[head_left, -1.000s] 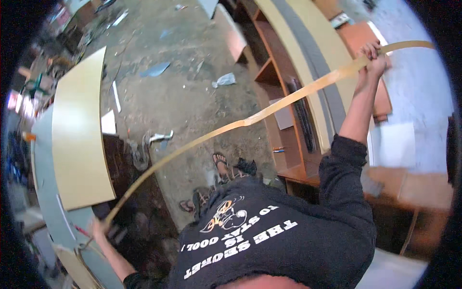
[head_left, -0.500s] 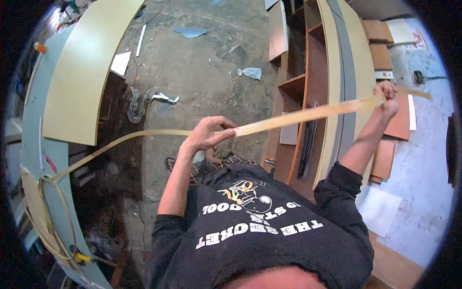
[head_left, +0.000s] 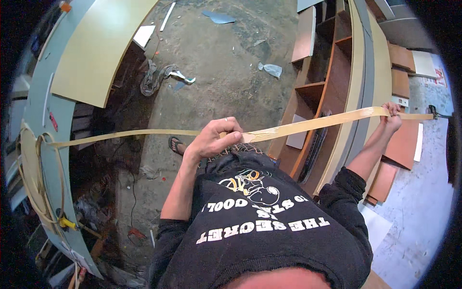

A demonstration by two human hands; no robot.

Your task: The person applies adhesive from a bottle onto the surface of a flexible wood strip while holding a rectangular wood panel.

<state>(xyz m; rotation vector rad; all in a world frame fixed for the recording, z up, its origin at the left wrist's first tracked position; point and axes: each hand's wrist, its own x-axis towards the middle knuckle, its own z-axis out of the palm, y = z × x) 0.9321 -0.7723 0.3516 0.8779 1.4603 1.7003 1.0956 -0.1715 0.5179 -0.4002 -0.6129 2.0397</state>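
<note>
the yellow strip (head_left: pixel 313 125) spans from left hand (head_left: pixel 214 137) to right hand (head_left: pixel 392 118), pinched in both, running past each.

1. Left: bench (head_left: pixel 62 43), bearing a panel (head_left: pixel 101 53) and, nearer, a coil (head_left: pixel 31 166).
2. Right: shelf unit (head_left: pixel 338 82).
3. Between them: floor (head_left: pixel 216 86), with a bag (head_left: pixel 270 70) lying upon it.
4. Crosswise: strip (head_left: pixel 313 126), running from coil through left hand (head_left: pixel 219 137) to right hand (head_left: pixel 392 115).
</note>
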